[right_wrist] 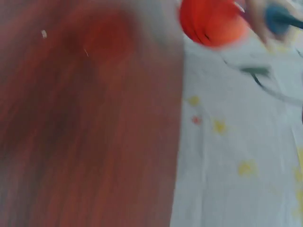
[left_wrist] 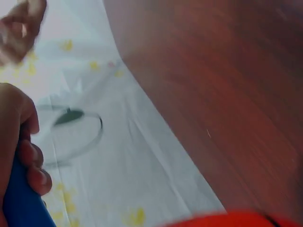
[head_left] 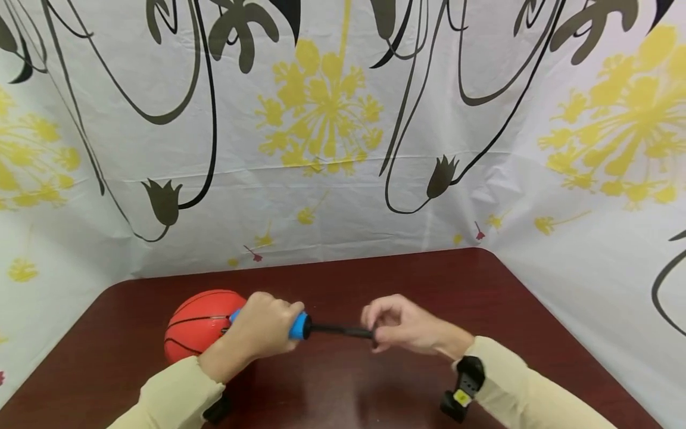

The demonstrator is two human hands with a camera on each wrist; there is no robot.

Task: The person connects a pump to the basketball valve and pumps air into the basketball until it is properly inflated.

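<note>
My left hand (head_left: 262, 326) grips the blue barrel of a hand ball pump (head_left: 299, 326), fingers wrapped round it. The pump lies roughly level, with one end against a red basketball (head_left: 195, 322) with black seams. From its other end a black rod (head_left: 340, 329) reaches out to my right hand (head_left: 404, 326), whose curled fingers and thumb pinch the rod's dark end. In the left wrist view the blue barrel (left_wrist: 23, 198) shows under the curled fingers (left_wrist: 38, 179). The right wrist view catches the ball (right_wrist: 213, 21) and the pump's blue end (right_wrist: 277, 20), blurred; the right hand is out of that view.
Below the hands is a dark reddish-brown table (head_left: 429, 274) with rounded far corners. A white sheet (head_left: 343, 220) printed with yellow flowers and dark stems hangs behind it and along both sides. A black wrist camera (head_left: 466, 387) sits on the right sleeve.
</note>
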